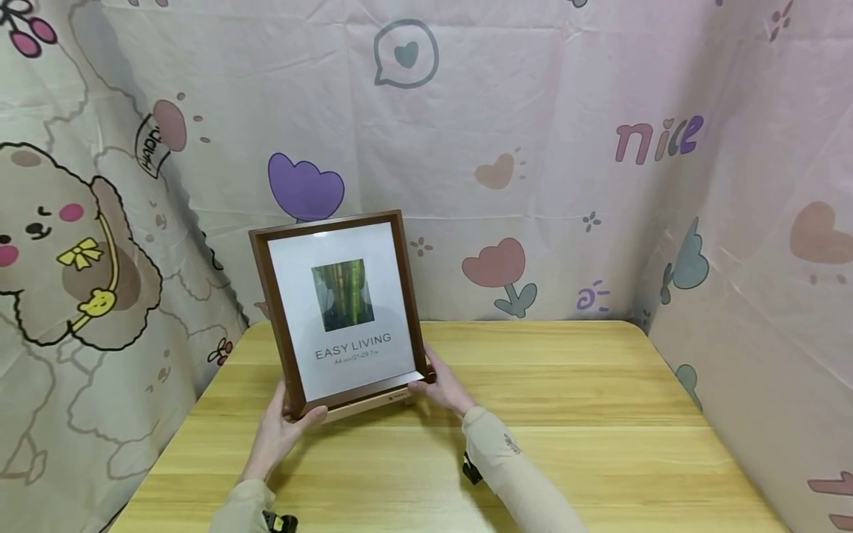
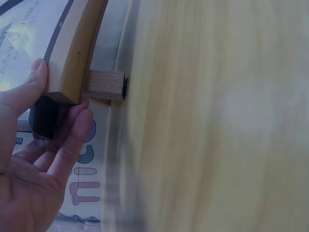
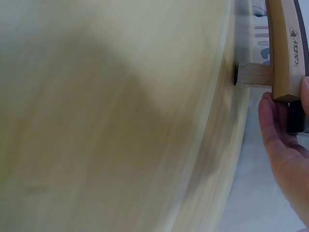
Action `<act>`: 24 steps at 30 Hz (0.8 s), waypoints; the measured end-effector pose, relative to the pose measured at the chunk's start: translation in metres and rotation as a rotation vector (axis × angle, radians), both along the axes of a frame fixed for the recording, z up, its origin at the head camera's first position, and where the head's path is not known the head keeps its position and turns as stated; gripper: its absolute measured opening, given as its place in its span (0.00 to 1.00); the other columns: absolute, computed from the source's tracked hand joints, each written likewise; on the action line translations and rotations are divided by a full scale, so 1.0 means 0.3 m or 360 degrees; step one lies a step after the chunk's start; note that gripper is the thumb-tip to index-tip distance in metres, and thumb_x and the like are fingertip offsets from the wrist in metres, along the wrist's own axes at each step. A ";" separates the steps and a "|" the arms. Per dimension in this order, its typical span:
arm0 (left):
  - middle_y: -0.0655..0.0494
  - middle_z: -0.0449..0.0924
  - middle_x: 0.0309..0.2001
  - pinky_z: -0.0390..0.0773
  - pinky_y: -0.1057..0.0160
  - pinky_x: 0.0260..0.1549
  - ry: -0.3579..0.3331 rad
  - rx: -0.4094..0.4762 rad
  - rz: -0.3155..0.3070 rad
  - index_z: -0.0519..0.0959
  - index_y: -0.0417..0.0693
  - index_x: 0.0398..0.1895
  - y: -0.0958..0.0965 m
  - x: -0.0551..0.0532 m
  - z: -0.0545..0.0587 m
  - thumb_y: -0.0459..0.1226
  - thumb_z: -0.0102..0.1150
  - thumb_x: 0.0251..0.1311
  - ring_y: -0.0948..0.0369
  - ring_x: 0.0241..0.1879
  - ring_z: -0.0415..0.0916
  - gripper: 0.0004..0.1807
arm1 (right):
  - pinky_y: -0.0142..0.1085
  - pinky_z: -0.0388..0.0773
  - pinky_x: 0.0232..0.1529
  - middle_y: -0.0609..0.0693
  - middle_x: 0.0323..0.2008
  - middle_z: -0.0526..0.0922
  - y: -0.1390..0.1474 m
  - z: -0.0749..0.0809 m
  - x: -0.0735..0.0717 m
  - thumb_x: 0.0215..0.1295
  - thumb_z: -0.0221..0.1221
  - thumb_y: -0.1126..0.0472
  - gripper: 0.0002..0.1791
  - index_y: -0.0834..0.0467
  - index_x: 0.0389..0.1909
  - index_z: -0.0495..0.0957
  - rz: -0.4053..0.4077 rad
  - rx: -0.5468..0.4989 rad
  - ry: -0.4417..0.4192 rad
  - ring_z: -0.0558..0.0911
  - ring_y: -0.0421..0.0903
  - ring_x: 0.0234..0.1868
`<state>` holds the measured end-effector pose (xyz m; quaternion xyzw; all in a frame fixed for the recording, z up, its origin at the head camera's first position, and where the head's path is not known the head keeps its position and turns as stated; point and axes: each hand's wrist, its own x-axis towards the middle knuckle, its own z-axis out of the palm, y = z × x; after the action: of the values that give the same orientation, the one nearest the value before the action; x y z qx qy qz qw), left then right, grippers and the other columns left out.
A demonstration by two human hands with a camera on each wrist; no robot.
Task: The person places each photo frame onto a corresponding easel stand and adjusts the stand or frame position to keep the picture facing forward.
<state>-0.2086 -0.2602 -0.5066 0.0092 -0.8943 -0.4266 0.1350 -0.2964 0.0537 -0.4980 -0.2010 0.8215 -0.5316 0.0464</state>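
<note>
The picture frame is over the table, left of its middle, face toward the person, long axis near upright, top leaning left. Left hand and right hand grip its lower corners, fingers partly curled.

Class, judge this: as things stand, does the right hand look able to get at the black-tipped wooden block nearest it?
Probably yes: the right hand is close to the wooden block, with nothing visible between. It holds a corner of the picture frame, though, so may need to shift its grip.

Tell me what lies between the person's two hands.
The head view shows the lower part of the picture frame and a pale wooden bar beneath.
</note>
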 end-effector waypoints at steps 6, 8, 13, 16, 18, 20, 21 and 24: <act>0.33 0.84 0.50 0.81 0.54 0.41 0.0018 -0.0012 0.0000 0.45 0.60 0.82 0.010 -0.010 -0.003 0.48 0.73 0.57 0.48 0.43 0.84 0.57 | 0.55 0.78 0.63 0.66 0.53 0.82 0.014 -0.002 0.001 0.62 0.67 0.64 0.52 0.52 0.81 0.46 -0.0014 0.0004 0.0002 0.83 0.57 0.52; 0.33 0.84 0.49 0.81 0.54 0.40 0.0008 -0.0005 -0.0001 0.45 0.61 0.82 0.014 -0.012 -0.004 0.48 0.73 0.57 0.48 0.43 0.83 0.57 | 0.54 0.79 0.61 0.65 0.52 0.83 0.018 -0.005 -0.001 0.62 0.67 0.65 0.52 0.52 0.81 0.46 -0.0013 0.0010 0.0012 0.83 0.56 0.50; 0.32 0.82 0.54 0.82 0.50 0.43 0.0011 0.0015 -0.0010 0.44 0.65 0.82 0.027 -0.019 -0.011 0.49 0.73 0.57 0.45 0.46 0.83 0.58 | 0.50 0.81 0.58 0.63 0.47 0.84 0.031 -0.010 -0.002 0.62 0.67 0.66 0.53 0.51 0.82 0.46 -0.0022 0.0018 0.0023 0.83 0.50 0.46; 0.31 0.80 0.58 0.82 0.43 0.48 0.0016 0.0038 -0.0017 0.42 0.66 0.82 0.036 -0.023 -0.013 0.49 0.73 0.57 0.41 0.49 0.83 0.58 | 0.46 0.82 0.55 0.61 0.44 0.84 0.039 -0.014 -0.004 0.62 0.67 0.66 0.53 0.49 0.82 0.45 -0.0032 0.0022 0.0015 0.82 0.47 0.43; 0.30 0.78 0.60 0.81 0.40 0.51 0.0005 0.0053 -0.0018 0.41 0.67 0.82 0.041 -0.027 -0.015 0.49 0.73 0.57 0.39 0.51 0.82 0.59 | 0.45 0.82 0.54 0.61 0.44 0.84 0.045 -0.016 -0.006 0.62 0.67 0.66 0.54 0.48 0.82 0.44 -0.0036 0.0022 0.0016 0.82 0.47 0.43; 0.29 0.76 0.61 0.80 0.38 0.53 -0.0011 0.0064 -0.0020 0.40 0.66 0.83 0.046 -0.029 -0.014 0.49 0.72 0.58 0.37 0.53 0.81 0.59 | 0.44 0.83 0.54 0.62 0.46 0.84 0.050 -0.017 -0.008 0.62 0.67 0.66 0.54 0.47 0.82 0.44 -0.0044 0.0019 0.0013 0.83 0.47 0.44; 0.28 0.76 0.62 0.80 0.37 0.54 -0.0017 0.0066 -0.0021 0.39 0.66 0.83 0.049 -0.031 -0.014 0.49 0.72 0.58 0.36 0.54 0.80 0.59 | 0.44 0.83 0.54 0.62 0.48 0.84 0.053 -0.018 -0.008 0.62 0.67 0.66 0.55 0.47 0.82 0.43 -0.0045 0.0018 0.0015 0.83 0.48 0.45; 0.28 0.74 0.64 0.79 0.36 0.55 -0.0034 0.0064 -0.0022 0.38 0.65 0.83 0.055 -0.036 -0.013 0.50 0.71 0.58 0.36 0.55 0.79 0.59 | 0.45 0.83 0.54 0.63 0.53 0.82 0.064 -0.019 -0.010 0.62 0.67 0.66 0.55 0.47 0.82 0.43 -0.0045 0.0011 0.0033 0.82 0.49 0.47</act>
<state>-0.2194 -0.2435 -0.5105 0.0103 -0.8870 -0.4452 0.1224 -0.2993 0.0728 -0.5037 -0.1946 0.8265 -0.5273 0.0311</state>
